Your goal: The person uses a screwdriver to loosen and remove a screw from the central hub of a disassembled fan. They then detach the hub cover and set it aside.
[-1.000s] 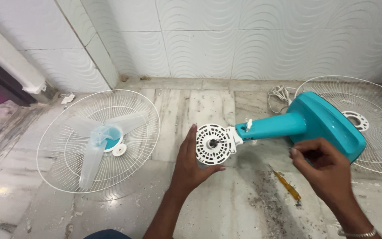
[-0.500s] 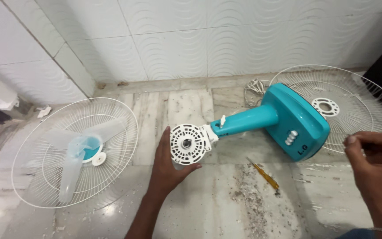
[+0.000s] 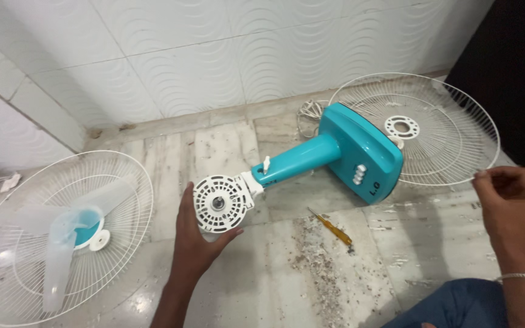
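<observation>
Left hand (image 3: 199,243) cups white motor head (image 3: 221,205) of teal fan body (image 3: 335,159) lying on marble floor (image 3: 274,279). Right hand (image 3: 511,203) pinches rim of rear wire guard (image 3: 423,127) (fingers curled on it). Front guard with blades (image 3: 62,228) lies far left, yellow screwdriver (image 3: 331,226) between hands.

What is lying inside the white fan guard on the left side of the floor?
Inside the left fan guard lie translucent fan blades with a teal hub, and a small white knob beside it. The floor under the blades is partly hidden.
</observation>
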